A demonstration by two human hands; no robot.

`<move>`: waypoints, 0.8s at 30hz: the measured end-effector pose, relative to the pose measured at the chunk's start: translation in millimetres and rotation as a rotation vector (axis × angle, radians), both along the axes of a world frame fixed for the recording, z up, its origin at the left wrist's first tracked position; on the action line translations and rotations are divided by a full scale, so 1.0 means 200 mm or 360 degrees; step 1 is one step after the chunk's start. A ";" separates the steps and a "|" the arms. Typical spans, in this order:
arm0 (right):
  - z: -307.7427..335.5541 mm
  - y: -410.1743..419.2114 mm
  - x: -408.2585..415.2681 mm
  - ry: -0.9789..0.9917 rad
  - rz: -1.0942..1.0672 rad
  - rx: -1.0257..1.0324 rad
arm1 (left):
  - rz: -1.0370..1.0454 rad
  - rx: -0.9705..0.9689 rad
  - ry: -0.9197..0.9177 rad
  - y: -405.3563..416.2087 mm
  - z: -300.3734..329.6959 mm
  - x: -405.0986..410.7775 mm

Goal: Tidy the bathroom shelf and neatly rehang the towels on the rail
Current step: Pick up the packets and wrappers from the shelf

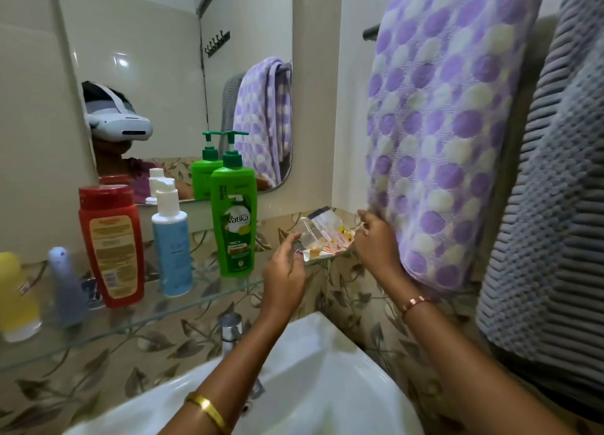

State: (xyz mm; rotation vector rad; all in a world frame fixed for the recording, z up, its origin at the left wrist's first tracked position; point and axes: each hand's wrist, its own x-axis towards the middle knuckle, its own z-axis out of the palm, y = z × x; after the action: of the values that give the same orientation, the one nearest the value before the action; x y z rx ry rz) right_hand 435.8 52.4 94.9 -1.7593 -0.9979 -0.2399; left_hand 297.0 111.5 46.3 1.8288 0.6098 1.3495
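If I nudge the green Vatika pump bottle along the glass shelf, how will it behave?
The green Vatika pump bottle is tall and narrow, so a high push would likely tip it. On the smooth glass shelf it probably slides easily. Being plastic, it should survive a fall.

The yellow bottle (16, 295) at the far left end of the glass shelf (137, 317) is cut off by the picture's left edge and blurred. Just right of it, a small bluish-grey item (67, 284) is too blurred to identify. The red bottle's (112, 245) back-label print is too small to read. At the shelf's right end, a heap of clear sachets (323, 235) is smeared, its printing illegible. The right hand (376, 241) hides the purple-dotted towel's (451, 133) lower left edge; whether its fingers grip the towel cannot be told. The grey towel (555, 189) runs off the right edge. The rail (371, 32) shows only one end.
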 end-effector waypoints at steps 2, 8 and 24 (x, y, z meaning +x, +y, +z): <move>0.00 0.01 0.06 0.0068 -0.0064 0.0000 | -0.0052 -0.0112 0.0008 0.03 0.00 0.03; -0.03 0.09 0.13 0.0018 0.0042 -0.0296 | -0.0116 -0.0322 -0.0044 0.13 0.00 0.13; -0.07 0.41 0.17 -0.0239 0.0086 -0.0834 | 0.0110 -0.0629 0.0152 0.41 0.15 0.39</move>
State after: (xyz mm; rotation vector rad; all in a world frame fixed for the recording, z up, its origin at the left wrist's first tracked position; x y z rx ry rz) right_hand 470.4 134.9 80.6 -2.2052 -1.2986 -0.0777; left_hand 375.8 193.3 76.5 1.5659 0.9264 1.0954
